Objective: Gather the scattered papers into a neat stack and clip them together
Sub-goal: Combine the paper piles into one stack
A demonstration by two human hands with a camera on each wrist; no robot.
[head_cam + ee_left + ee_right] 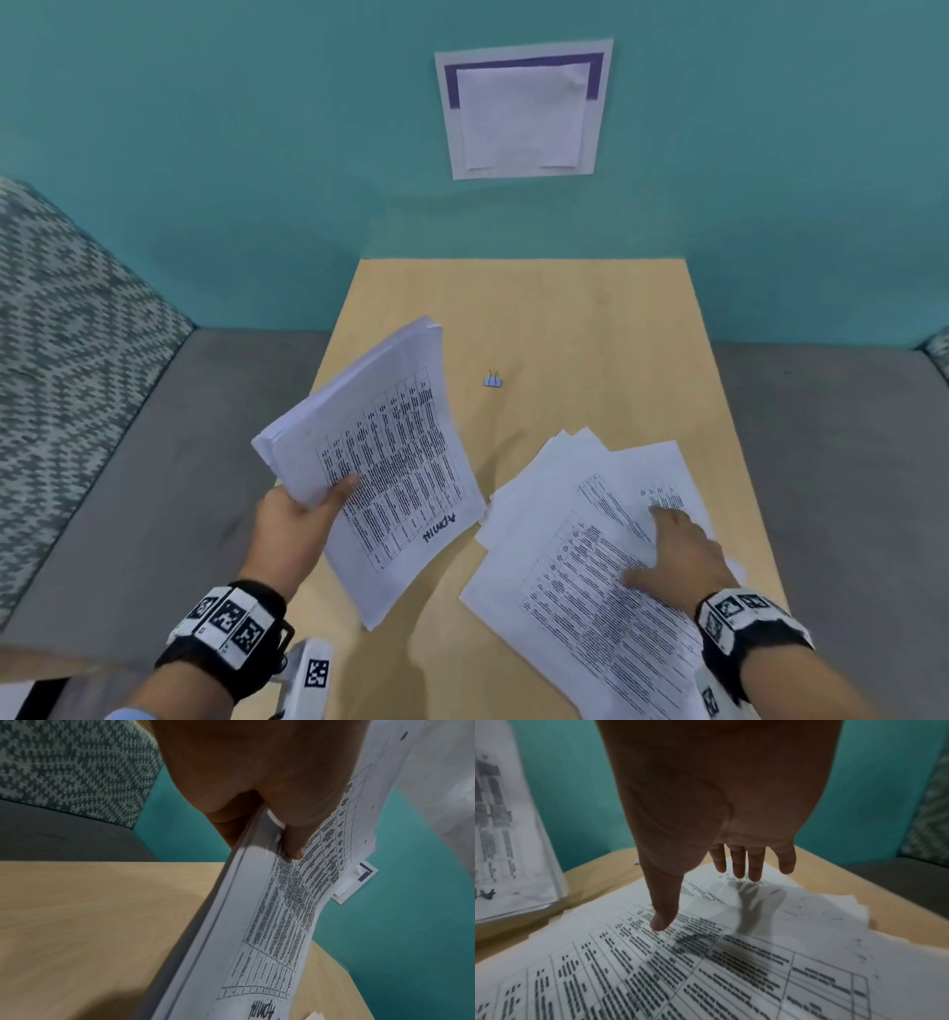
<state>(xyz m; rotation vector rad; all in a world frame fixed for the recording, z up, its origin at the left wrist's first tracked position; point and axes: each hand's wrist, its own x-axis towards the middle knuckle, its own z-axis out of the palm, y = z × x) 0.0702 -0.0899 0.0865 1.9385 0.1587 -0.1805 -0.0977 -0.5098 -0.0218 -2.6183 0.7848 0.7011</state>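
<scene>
My left hand (303, 514) grips a thick bundle of printed sheets (390, 462) by its left edge, thumb on top, and holds it tilted above the table; the same bundle (270, 923) fills the left wrist view with the left hand (270, 811) pinching it. Several loose printed papers (590, 565) lie fanned on the table's right side. My right hand (678, 555) rests flat on them with straight fingers; the right wrist view shows that hand (721, 882) spread just over the papers (706, 973). A small blue binder clip (493, 381) sits mid-table.
The wooden table (590, 334) stands against a teal wall (257, 154), which carries a taped paper sign (524, 108). Grey seating with a patterned cushion (67, 334) flanks the table on the left.
</scene>
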